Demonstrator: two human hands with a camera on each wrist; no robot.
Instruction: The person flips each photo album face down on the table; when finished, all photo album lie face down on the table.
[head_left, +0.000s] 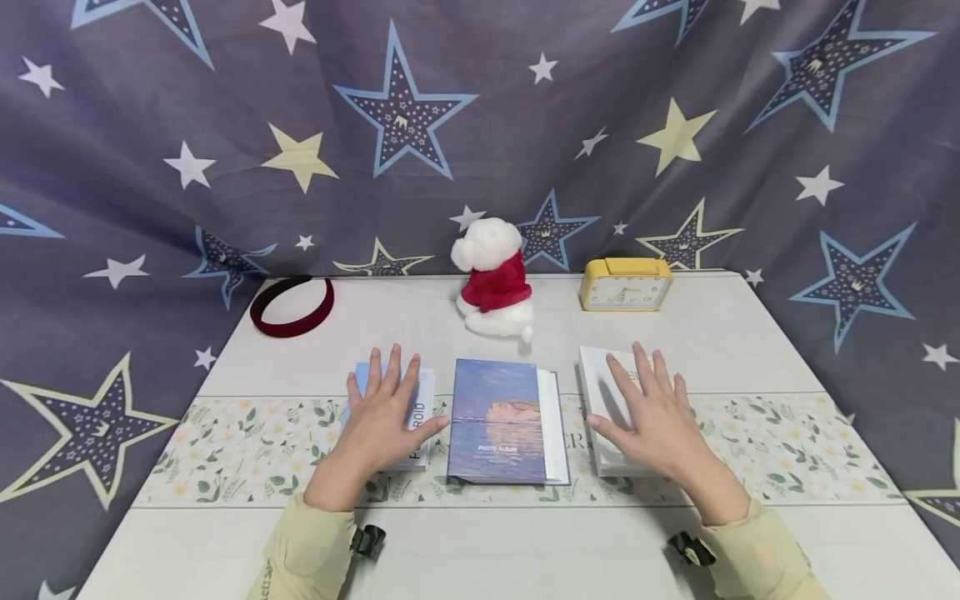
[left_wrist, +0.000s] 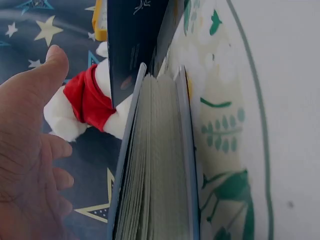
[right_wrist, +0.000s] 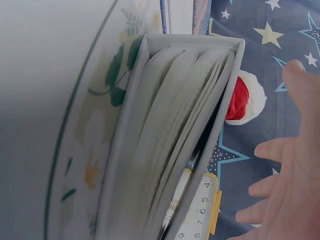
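Note:
My left hand (head_left: 378,429), fingers spread, is over a light-blue album (head_left: 422,425) on the table. In the left wrist view, a gap shows between that hand and the album's page edges (left_wrist: 157,165). A blue photo album (head_left: 495,417) with a seascape cover lies between the hands, a white strip along its right side. Over a white album (head_left: 597,375) at the right hovers my right hand (head_left: 656,421), its fingers also spread. The right wrist view shows this album's pages (right_wrist: 170,110) apart from the hand. Each hand partly covers the album below it in the head view.
A white plush toy (head_left: 491,283) in a red top sits behind the middle album. At the back right stands a yellow clock (head_left: 626,285), and a dark red headband (head_left: 292,325) lies at the back left. A star-patterned curtain (head_left: 517,150) hangs behind the table.

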